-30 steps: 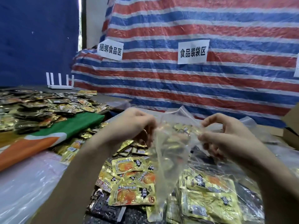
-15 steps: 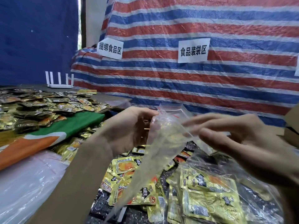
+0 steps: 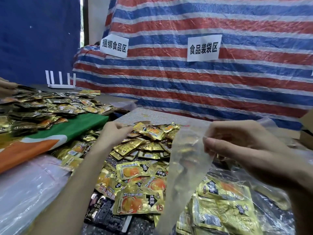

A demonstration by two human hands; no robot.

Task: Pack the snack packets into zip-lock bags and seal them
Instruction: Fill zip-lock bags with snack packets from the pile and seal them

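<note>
Pinching the upper edge of a clear, limp plastic zip-lock bag [image 3: 188, 158] between thumb and fingers, the right hand [image 3: 245, 150] holds it in the air so the film hangs down in front of the pile. The left hand [image 3: 113, 134] is well apart from it, fingers curled in over the far side of the heap of gold foil snack packets [image 3: 138, 167]. Whether it has a packet or a strip of film pinched, I cannot tell. The bag looks empty, and its mouth looks slack rather than spread.

That slack mouth is the likeliest trouble, in my judgement. Held by one edge only, the two walls can cling together, and a packet pushed at them may catch on the zip rim and fold it over. The pinch is small and the film slick, so the weight of the first packets could drag the bag out of the fingers. A crimped foil corner caught in the zip track, or too full a load, would leave the seal half closed.

Further out, a filled clear bag of gold packets [image 3: 228, 214] lies at lower right, just beside the hanging film, and could snag it. A second heap of packets [image 3: 42, 109] lies to the left, by a green and orange cloth [image 3: 71, 131], near enough for loose packets to mix.
</note>
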